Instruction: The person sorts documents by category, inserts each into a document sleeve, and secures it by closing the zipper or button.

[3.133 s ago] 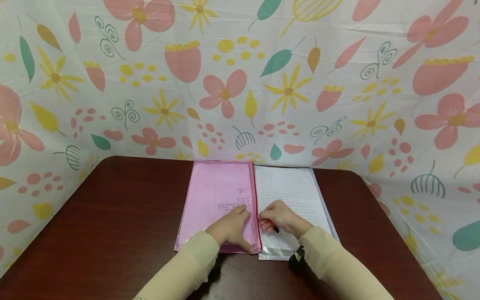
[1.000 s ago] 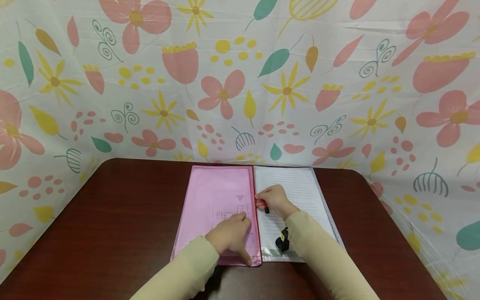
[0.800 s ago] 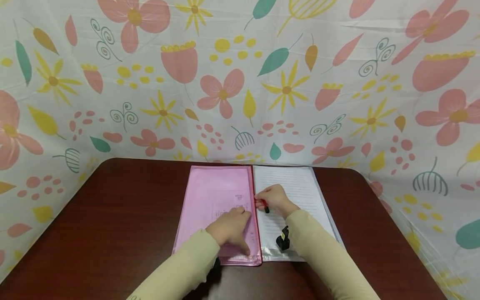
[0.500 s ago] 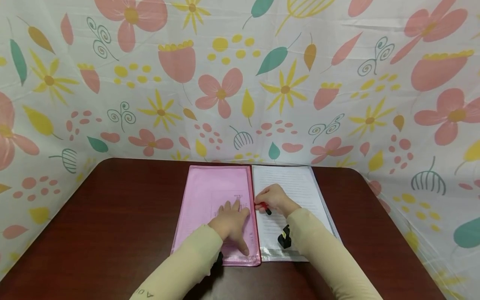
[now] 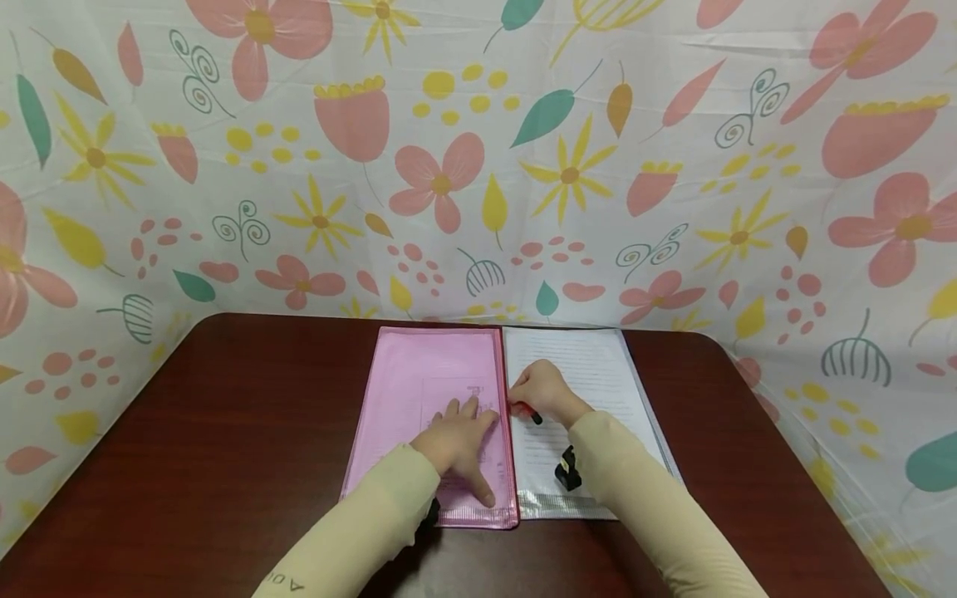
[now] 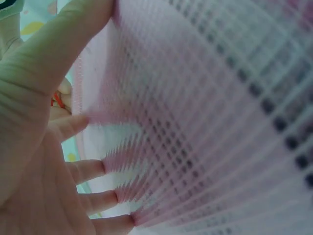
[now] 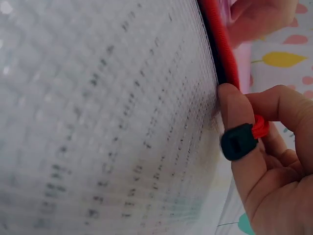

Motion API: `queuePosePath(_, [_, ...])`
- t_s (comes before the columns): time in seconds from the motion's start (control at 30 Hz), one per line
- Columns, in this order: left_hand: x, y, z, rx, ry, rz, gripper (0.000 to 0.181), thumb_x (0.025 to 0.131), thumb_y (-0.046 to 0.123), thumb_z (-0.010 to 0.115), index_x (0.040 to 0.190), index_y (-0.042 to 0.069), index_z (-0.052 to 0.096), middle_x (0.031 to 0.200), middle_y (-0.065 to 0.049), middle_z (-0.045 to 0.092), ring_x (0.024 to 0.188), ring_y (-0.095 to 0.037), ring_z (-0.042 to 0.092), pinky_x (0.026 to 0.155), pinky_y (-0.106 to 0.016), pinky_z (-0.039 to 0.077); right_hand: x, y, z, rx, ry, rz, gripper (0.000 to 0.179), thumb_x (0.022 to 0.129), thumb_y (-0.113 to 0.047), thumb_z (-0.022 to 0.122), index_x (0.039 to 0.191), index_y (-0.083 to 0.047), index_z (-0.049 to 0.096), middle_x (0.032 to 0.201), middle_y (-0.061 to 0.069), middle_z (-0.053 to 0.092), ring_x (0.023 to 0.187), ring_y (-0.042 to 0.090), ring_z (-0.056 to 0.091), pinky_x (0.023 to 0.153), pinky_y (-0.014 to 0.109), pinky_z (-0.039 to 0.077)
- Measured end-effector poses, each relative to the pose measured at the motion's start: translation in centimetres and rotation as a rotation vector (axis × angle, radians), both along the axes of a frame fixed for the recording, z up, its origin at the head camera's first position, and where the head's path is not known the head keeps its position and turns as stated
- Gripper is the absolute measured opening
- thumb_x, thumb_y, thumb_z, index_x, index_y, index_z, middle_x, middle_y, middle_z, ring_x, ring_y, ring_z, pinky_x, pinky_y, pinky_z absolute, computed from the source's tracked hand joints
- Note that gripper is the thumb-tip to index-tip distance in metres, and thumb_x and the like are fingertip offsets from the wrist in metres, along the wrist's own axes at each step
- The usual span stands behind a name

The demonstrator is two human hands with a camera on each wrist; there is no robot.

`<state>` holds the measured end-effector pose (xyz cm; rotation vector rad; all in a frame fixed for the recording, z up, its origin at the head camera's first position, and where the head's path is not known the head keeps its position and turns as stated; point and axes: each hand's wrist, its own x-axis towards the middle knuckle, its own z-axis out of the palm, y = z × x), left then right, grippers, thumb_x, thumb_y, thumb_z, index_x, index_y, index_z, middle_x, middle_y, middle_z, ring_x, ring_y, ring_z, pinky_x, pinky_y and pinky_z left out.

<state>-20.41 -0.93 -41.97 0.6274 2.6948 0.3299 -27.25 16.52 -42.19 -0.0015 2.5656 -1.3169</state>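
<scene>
Table: the dark reddish-brown wooden table [image 5: 224, 465] carried everything, with the floral-printed plastic sheet [image 5: 478, 166] walling it in from 9 through 12 to 3 o'clock.
Pouch: the pink mesh zip pouch [image 5: 419, 374] lay flat at centre, a printed sheet showing through it.
Paper: the white lined paper in a clear mesh sleeve [image 5: 598, 374] lay touching the pouch at its 3 o'clock edge.
Left hand: your left hand [image 5: 458, 438] pressed flat on the pouch, fingers spread and straight.
Right hand: your right hand [image 5: 544, 392] pinched the red cord with black zip pull [image 7: 240, 139].
Zipper: the red zipper [image 7: 221, 58] ran along the pouch's 3 o'clock edge.
Progress: judging by the pull sitting about midway along that edge, roughly half the zipper's run was covered; the 12 o'clock half remained.
</scene>
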Motion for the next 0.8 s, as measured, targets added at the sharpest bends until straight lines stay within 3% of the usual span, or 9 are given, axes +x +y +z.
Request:
queuePosePath(0.13, [0.1,-0.3,0.3,-0.005,-0.018,-0.001,0.132,0.041,0.057,0.088,0.151,0.020,0.024,0.157,-0.017,0.017,0.142,-0.043,0.017,0.111,-0.058,0.023,-0.2,-0.1,0.1,0.011,0.030,0.007,0.008,0.077,-0.001,0.066,0.075,0.005,0.071,0.060,0.015,0.069,0.048,0.014,0.062,0.048,0.022,0.048])
queuePosePath(0.53, [0.3,-0.5,0.4,0.009,-0.040,0.008,0.131,0.043,0.056,0.088,0.151,0.022,0.023,0.158,-0.015,0.014,0.144,-0.041,0.014,0.113,-0.056,0.020,-1.3,-0.2,-0.6,-0.048,0.050,-0.045,0.010,0.079,-0.002,0.068,0.081,0.007,0.071,0.064,0.014,0.070,0.052,0.016,0.066,0.053,0.027,0.055])
queuePosePath(0.8, [0.2,-0.5,0.1,-0.007,-0.027,0.005,0.132,0.042,0.059,0.087,0.151,0.023,0.022,0.158,-0.015,0.014,0.144,-0.040,0.015,0.113,-0.054,0.022,-2.4,0.1,-1.2,-0.188,0.021,-0.074,0.016,0.082,-0.001,0.064,0.088,0.012,0.069,0.061,0.011,0.069,0.051,0.012,0.064,0.053,0.024,0.054])
